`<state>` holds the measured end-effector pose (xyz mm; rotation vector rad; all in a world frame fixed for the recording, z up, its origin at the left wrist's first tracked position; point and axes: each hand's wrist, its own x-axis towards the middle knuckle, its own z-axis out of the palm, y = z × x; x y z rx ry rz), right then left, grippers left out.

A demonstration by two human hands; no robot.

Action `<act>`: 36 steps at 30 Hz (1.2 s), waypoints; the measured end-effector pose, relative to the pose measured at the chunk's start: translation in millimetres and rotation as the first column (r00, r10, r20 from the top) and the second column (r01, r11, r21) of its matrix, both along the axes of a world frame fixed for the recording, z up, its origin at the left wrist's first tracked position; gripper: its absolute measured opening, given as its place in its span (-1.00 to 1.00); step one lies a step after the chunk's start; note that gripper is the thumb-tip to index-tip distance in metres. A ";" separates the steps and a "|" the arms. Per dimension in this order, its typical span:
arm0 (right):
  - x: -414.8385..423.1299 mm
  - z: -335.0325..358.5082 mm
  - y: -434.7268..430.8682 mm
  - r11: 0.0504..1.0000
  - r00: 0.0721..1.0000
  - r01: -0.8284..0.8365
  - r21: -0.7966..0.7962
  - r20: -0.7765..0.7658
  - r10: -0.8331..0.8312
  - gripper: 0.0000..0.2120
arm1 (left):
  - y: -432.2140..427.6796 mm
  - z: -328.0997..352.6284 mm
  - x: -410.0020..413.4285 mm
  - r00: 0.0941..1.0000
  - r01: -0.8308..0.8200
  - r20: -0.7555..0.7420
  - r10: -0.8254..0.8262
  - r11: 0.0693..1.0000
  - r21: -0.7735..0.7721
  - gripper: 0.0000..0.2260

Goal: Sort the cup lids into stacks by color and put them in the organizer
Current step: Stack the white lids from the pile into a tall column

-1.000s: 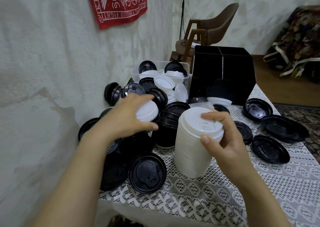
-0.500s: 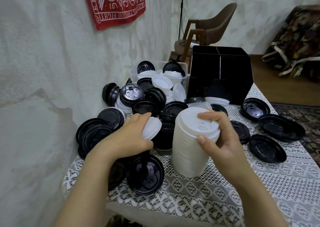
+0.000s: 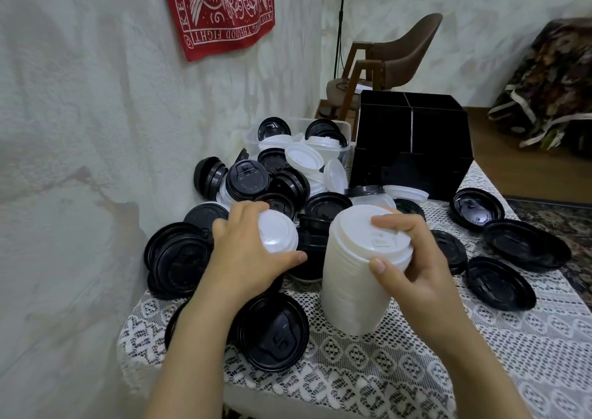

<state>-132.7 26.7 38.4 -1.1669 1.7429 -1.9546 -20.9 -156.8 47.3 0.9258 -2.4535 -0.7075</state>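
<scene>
A tall stack of white lids (image 3: 355, 284) stands on the lace tablecloth in front of me. My right hand (image 3: 407, 258) grips the top of that stack, fingers over the top lid and thumb on its rim. Just left of the stack, my left hand (image 3: 250, 252) holds a single white lid (image 3: 277, 231), fingers and thumb curled round it. A heap of mixed black and white lids (image 3: 288, 181) lies behind both hands. The black organizer (image 3: 407, 143) with its divided compartments stands at the back of the table.
A clear plastic tub (image 3: 342, 130) with more lids sits against the wall, left of the organizer. Several loose black lids (image 3: 499, 284) lie on the right of the table, and one black lid (image 3: 275, 332) lies near the front edge. A wall runs close along the left.
My left hand has brought the single white lid back from the heap and turned it flatter, close beside the white stack. My right hand has stayed on the stack's top.
</scene>
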 end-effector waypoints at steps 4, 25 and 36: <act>0.2 0.1 0.4 1.000 1.000 0.008 0.013 -0.014 -0.007 -0.69 | 2.4 -7.4 3.0 0.996 0.047 0.080 -0.047 0.999 0.004 -0.31; 0.5 -0.1 0.4 1.000 1.000 0.012 0.014 -0.008 -0.012 -0.68 | -3.8 -14.2 15.7 0.998 0.026 -0.063 -0.027 1.000 -0.012 -0.27; -0.1 -1.8 0.3 1.000 1.000 0.013 0.016 -0.006 -0.013 -0.68 | 4.7 -13.6 3.9 0.981 -0.048 -0.189 0.053 0.998 0.031 -0.31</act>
